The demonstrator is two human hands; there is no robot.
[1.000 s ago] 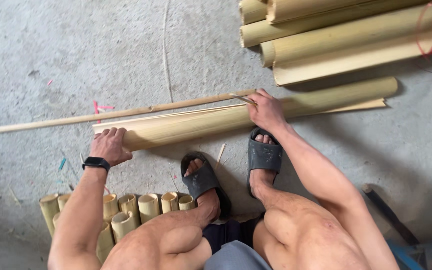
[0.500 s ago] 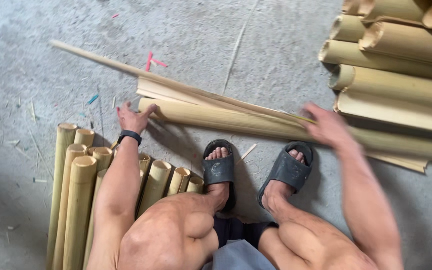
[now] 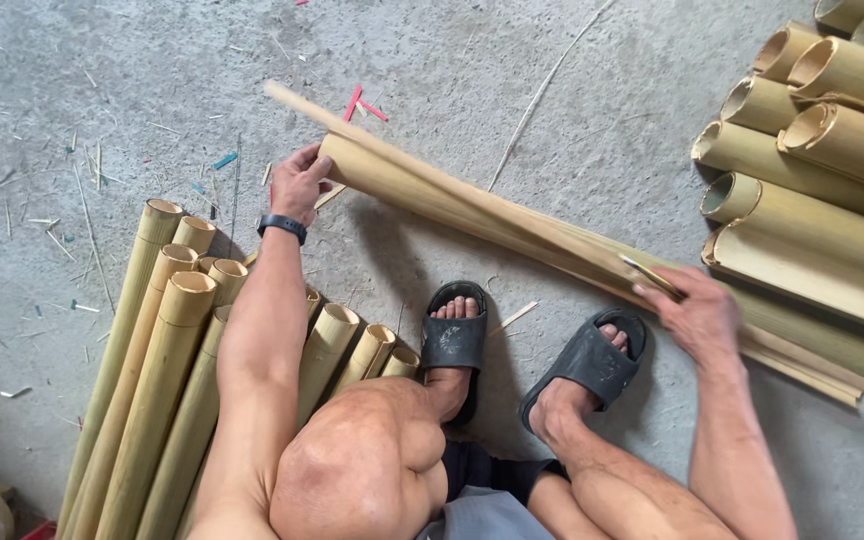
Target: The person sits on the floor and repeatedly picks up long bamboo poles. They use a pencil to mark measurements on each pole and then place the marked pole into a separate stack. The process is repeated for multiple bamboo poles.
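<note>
The left hand (image 3: 299, 187) clasps the split bamboo culm's (image 3: 472, 205) end; the right hand (image 3: 697, 315) grips it midway, seemingly with a blade. Splitting looks partway done; whole culms (image 3: 832, 120) wait right of it.

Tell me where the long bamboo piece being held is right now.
In the head view the long bamboo piece runs diagonally across the middle, its upper-left end in the left hand, the right hand gripping it above the sandalled feet.

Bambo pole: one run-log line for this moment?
left hand: grip on bamboo pole end | right hand: grip mid-pole | pole raised off concrete floor
</note>
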